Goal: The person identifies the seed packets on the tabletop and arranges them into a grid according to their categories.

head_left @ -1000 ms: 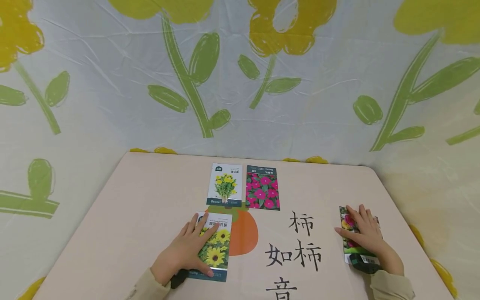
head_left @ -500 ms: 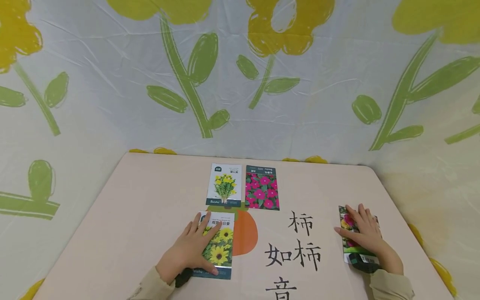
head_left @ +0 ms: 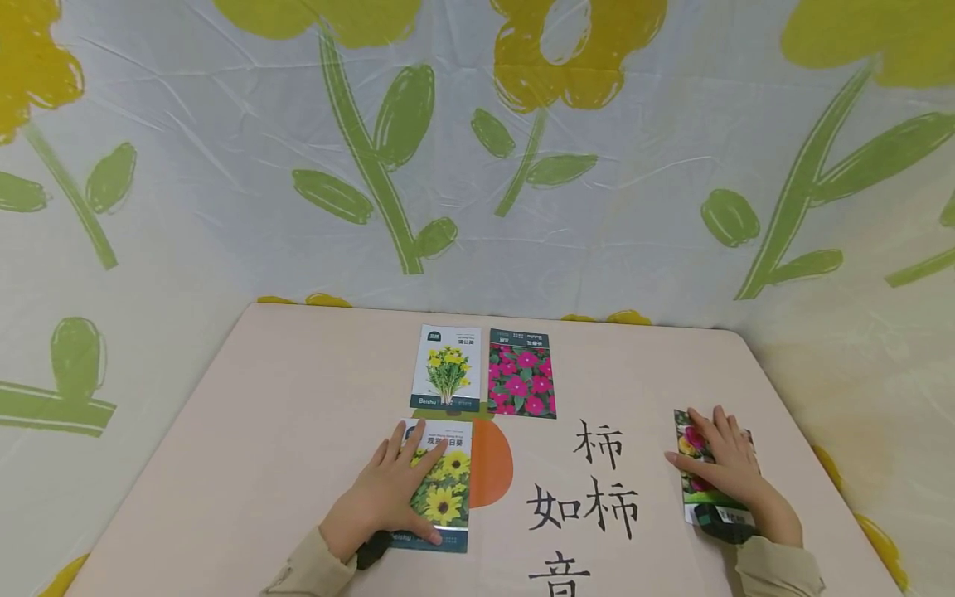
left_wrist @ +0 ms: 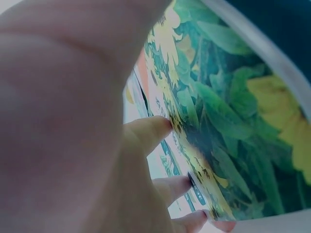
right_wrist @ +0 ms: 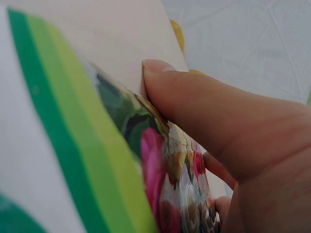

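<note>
My left hand (head_left: 384,489) lies spread on a seed packet with yellow sunflowers (head_left: 443,502), left of centre on the table. Its fingers stretch over the packet's upper half and the thumb touches the dark lower band. In the left wrist view the fingertips (left_wrist: 160,127) rest right on the packet's printed face. At the table's right side, my right hand (head_left: 727,464) covers much of a second seed packet with pink and yellow roses (head_left: 694,496). The right wrist view has the thumb (right_wrist: 180,90) reaching past this packet's edge, with other fingers partly hidden behind it.
Farther back lie two more seed packets side by side: a white one with a yellow-flowered plant (head_left: 448,365) and one with magenta flowers (head_left: 522,377). The pale pink table (head_left: 298,398) bears a printed orange persimmon (head_left: 492,464) and black characters. Flower-patterned cloth (head_left: 634,232) hangs behind.
My left hand has slid the sunflower seed packet a little to the right and slightly away, covering more of the printed persimmon. The right hand and its packet have stayed put.
</note>
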Motion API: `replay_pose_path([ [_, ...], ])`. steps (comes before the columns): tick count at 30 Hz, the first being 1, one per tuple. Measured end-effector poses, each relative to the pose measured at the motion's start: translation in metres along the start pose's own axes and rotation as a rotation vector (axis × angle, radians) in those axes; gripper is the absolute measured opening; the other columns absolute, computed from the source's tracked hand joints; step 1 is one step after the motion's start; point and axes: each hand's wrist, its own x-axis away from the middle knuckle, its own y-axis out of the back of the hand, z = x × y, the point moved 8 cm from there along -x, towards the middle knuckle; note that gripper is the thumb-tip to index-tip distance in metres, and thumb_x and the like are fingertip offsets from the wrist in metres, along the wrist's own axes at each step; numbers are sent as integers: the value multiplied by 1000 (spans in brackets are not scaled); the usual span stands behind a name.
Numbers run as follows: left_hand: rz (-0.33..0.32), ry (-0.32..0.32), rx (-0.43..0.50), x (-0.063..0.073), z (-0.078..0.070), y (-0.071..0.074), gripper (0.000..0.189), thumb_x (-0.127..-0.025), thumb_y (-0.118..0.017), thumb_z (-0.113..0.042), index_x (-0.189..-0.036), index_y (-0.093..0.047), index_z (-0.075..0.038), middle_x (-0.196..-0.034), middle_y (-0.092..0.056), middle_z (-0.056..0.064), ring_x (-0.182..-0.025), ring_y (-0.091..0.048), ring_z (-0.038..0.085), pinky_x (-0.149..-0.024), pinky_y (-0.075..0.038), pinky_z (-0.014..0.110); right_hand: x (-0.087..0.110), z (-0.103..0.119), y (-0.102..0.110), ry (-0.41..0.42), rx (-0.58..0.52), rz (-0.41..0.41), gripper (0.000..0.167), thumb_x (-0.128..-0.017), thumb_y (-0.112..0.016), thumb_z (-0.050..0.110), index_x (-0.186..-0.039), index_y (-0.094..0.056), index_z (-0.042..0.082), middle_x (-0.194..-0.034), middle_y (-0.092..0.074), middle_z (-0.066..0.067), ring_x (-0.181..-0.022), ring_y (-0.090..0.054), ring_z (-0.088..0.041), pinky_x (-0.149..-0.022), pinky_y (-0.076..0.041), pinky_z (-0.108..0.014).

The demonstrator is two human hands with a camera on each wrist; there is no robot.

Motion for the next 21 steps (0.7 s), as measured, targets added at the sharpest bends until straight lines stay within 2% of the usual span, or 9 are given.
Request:
replay_pose_path([
  [13,-19,-10,-32,-5,-8,-2,121,-60,-80,-72,-157,-32,-19,-164,-11,20,-147,-5,48,-117,-20,57,-1,-2,0,-8,4,7,98,-87,-68,49,-153,-19,-3,-153,5,-44,-139,16,-61,-104,18,-72],
  [21,-33,-42,23,-5,-10,-2,121,-61,-81,-71,-157,-32,-15,-163,-10,23,-147,-2,50,-111,-28,62,0,-1,-1,-22,-6,18,99,-86,-68,50,-153,-19,-3,-153,7,-43,-139,17,-60,-104,18,-72],
])
